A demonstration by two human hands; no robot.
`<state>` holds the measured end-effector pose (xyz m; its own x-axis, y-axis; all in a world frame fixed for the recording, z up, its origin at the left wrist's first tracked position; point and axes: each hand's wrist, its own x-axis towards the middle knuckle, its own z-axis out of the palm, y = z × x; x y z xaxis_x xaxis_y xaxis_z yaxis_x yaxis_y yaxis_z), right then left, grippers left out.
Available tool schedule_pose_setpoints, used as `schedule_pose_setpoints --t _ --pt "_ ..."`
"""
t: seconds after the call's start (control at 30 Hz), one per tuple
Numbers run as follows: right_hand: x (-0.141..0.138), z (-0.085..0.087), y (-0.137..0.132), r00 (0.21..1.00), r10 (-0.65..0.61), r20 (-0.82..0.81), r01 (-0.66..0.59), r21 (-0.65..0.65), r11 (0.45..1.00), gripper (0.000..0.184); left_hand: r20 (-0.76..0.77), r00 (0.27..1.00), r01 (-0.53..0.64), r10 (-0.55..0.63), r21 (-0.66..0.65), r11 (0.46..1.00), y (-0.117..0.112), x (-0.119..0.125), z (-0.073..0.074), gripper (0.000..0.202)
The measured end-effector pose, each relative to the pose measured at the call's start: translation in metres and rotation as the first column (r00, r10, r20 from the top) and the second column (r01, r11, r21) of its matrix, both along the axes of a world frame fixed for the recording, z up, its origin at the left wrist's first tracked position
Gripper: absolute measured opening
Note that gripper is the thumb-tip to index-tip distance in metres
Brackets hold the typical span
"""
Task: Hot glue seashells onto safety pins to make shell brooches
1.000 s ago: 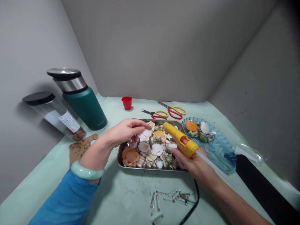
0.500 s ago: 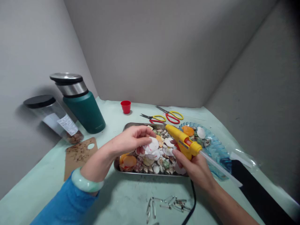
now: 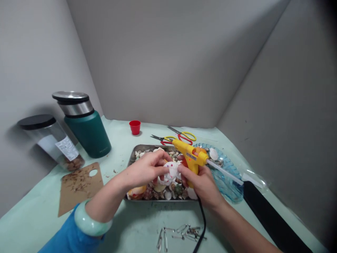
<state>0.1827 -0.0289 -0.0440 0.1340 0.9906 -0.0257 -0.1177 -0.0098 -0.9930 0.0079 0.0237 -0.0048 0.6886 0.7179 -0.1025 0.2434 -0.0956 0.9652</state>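
Note:
Over the metal tray (image 3: 168,201), my left hand (image 3: 152,168) pinches a white rounded piece with small red and purple dots (image 3: 171,171); whether it is paper or cloth I cannot make out. My right hand (image 3: 201,181) is closed round a yellow hot glue gun (image 3: 192,154), its nozzle pointing forward and left. A clear glue stick (image 3: 223,171) sticks out of its back end. The right thumb and fingertips also reach the edge of the white piece. Beneath the hands, seashells (image 3: 168,195) and some orange and white pieces fill the tray.
Scissors (image 3: 164,138) and a second pair (image 3: 186,135) lie behind the tray, near a red cup (image 3: 135,127). Left stand a green bottle (image 3: 88,133), a jar (image 3: 55,144) and a brown board (image 3: 79,189). A blue dish (image 3: 229,186) is right; safety pins (image 3: 181,233) lie in front.
The right hand with the glue gun has come left, up against the white piece. Its dotted side now shows. The whole view has shifted slightly.

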Motion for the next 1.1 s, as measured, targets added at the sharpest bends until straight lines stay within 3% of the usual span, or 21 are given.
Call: schedule_pose_setpoints --t 0.1,0.17,0.23,0.33,0.43,0.6,0.67,0.73,0.8,0.87,0.97,1.1 --pt "-0.004 -0.001 0.001 0.998 0.011 -0.06 -0.012 -0.016 1.0 0.045 -0.059 0.998 -0.01 0.013 0.061 0.998 -0.002 0.0 -0.001 0.019" --pt "-0.002 -0.005 0.002 0.994 0.019 -0.106 -0.024 -0.046 0.999 0.044 -0.116 0.992 -0.018 0.042 0.2 0.98 -0.002 -0.001 0.0 0.021" --pt "0.001 -0.01 0.003 0.982 0.03 -0.186 -0.046 -0.085 0.995 0.044 -0.153 0.981 -0.042 0.119 0.432 0.901 -0.001 -0.003 0.003 0.021" --pt "0.005 -0.016 0.007 0.934 0.047 -0.353 -0.103 -0.14 0.985 0.043 -0.157 0.979 0.016 0.129 0.693 0.721 -0.002 -0.005 0.006 0.022" --pt "0.008 -0.017 0.01 0.896 0.06 -0.441 -0.149 -0.171 0.974 0.041 -0.19 0.981 0.129 0.03 0.765 0.63 -0.004 -0.002 0.003 0.026" --pt "0.01 -0.02 0.01 0.903 0.04 -0.427 -0.136 -0.197 0.971 0.038 -0.166 0.986 0.111 0.034 0.784 0.611 -0.005 0.009 -0.011 0.023" --pt "0.01 -0.021 0.009 0.912 0.06 -0.405 -0.132 -0.153 0.979 0.04 -0.124 0.989 0.043 0.08 0.763 0.645 -0.004 0.011 -0.014 0.023" --pt "0.009 -0.022 0.007 0.931 0.082 -0.357 -0.122 -0.091 0.988 0.04 -0.088 0.983 -0.058 0.16 0.681 0.73 -0.003 0.012 -0.015 0.021" --pt "0.008 -0.022 0.005 0.949 0.083 -0.304 -0.097 -0.033 0.995 0.038 -0.054 0.969 -0.187 0.243 0.486 0.854 -0.002 0.012 -0.014 0.02" --pt "0.007 -0.02 0.002 0.965 0.071 -0.252 -0.071 0.009 0.997 0.037 -0.011 0.954 -0.29 0.299 0.214 0.933 0.0 0.012 -0.013 0.018" --pt "0.005 -0.016 -0.001 0.983 0.023 -0.183 -0.013 0.059 0.998 0.037 0.058 0.916 -0.396 0.397 -0.031 0.918 0.003 0.012 -0.009 0.015" --pt "0.002 -0.013 -0.009 0.992 -0.008 -0.127 0.019 0.089 0.996 0.038 0.059 0.84 -0.535 0.54 -0.083 0.841 0.009 0.007 -0.004 0.014"
